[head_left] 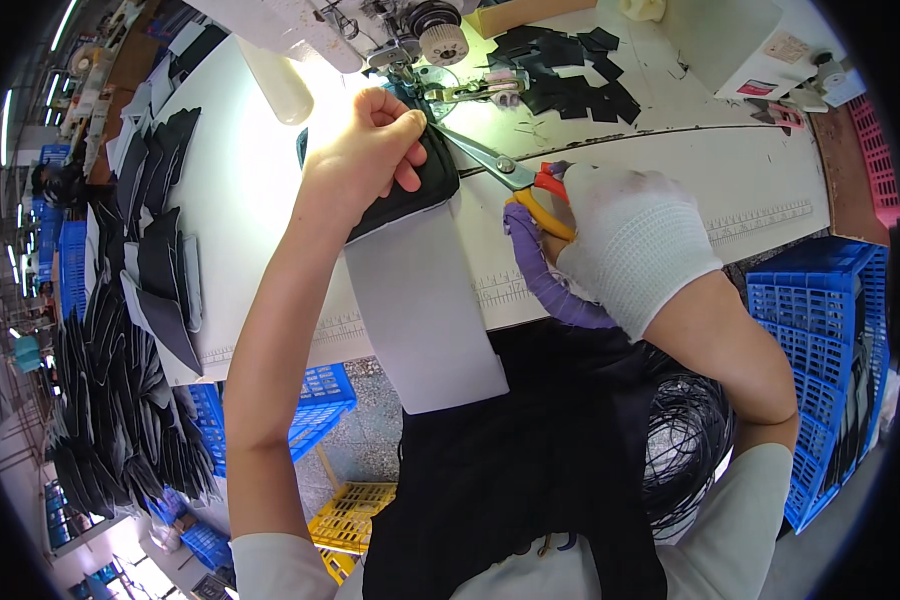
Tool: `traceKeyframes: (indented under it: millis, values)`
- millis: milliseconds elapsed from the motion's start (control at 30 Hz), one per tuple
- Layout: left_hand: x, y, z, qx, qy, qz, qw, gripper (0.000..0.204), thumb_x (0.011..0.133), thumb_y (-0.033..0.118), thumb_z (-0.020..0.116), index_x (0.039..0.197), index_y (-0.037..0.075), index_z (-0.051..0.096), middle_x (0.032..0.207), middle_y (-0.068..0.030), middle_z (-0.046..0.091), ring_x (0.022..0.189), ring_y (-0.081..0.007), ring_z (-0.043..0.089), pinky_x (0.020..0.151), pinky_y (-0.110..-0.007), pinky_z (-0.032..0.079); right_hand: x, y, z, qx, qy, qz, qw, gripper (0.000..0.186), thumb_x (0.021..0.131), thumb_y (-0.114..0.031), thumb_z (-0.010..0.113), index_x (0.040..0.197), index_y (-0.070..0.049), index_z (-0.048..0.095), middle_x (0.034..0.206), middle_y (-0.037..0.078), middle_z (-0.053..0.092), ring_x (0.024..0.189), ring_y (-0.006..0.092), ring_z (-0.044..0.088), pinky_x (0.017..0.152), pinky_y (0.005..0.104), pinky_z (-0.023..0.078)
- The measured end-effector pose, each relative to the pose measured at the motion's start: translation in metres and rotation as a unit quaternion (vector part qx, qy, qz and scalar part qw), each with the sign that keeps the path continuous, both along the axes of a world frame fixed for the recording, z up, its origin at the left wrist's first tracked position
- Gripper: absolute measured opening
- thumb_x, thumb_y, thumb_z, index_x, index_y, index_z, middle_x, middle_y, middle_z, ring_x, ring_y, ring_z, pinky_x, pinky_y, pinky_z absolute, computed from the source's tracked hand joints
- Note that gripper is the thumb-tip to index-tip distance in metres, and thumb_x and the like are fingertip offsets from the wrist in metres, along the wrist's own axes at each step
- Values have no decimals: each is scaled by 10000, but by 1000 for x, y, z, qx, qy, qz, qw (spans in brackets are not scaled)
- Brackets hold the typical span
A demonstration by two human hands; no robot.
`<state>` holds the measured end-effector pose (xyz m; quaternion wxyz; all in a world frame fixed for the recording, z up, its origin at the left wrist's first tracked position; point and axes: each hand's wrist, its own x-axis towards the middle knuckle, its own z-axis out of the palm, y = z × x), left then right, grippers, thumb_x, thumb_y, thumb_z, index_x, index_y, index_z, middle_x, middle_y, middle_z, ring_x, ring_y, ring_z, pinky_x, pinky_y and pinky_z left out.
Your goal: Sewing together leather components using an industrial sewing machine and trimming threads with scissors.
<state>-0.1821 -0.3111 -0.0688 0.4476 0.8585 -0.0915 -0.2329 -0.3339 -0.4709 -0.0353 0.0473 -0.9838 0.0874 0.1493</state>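
Note:
My left hand (375, 150) is over a black padded piece (410, 195) under the sewing machine head (410, 40). Its thumb and fingers are pinched together near the needle area; whatever lies between them is too small to make out. A long grey panel (420, 300) extends from the black piece over the table edge toward my lap. In a white knitted glove, my right hand (625, 225) grips scissors (510, 168) with red and yellow handles, partly wrapped in purple. The blade tips point left, close to my left fingertips and the black piece's edge.
Small black fabric pieces (570, 75) lie scattered at the back of the table. Stacks of black and grey panels (160, 255) stand on the left. A blue crate (810, 330) is at the right, beside a coil of black cord (685, 440). Another blue crate (320, 405) sits below the table.

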Motion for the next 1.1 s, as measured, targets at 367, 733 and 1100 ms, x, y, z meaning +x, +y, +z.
traceKeyframes:
  millis: [367,733,1100]
  values:
    - [-5,0,11,74,-45,-11,996,172,970,184,621,1058,36,612,727,3,626,549,-84,520,516,-213,388,22,7,18,18,232,-39,972,327,887,-302,621,850,1,737,771,172,715,690,337,689,673,392,559]
    - [-31,29,-19,61,-395,-174,900,279,905,29,623,1179,19,676,1040,-45,646,668,-171,565,635,-294,458,25,0,14,46,216,-27,975,334,883,-299,610,847,8,736,785,183,716,684,354,676,663,399,543]
    - [-12,49,-22,97,-418,-290,855,323,928,39,596,1242,42,672,1225,-20,586,747,-197,588,710,-305,491,21,-17,19,127,123,-16,984,341,879,-295,599,844,15,736,800,193,717,678,371,662,652,406,527]
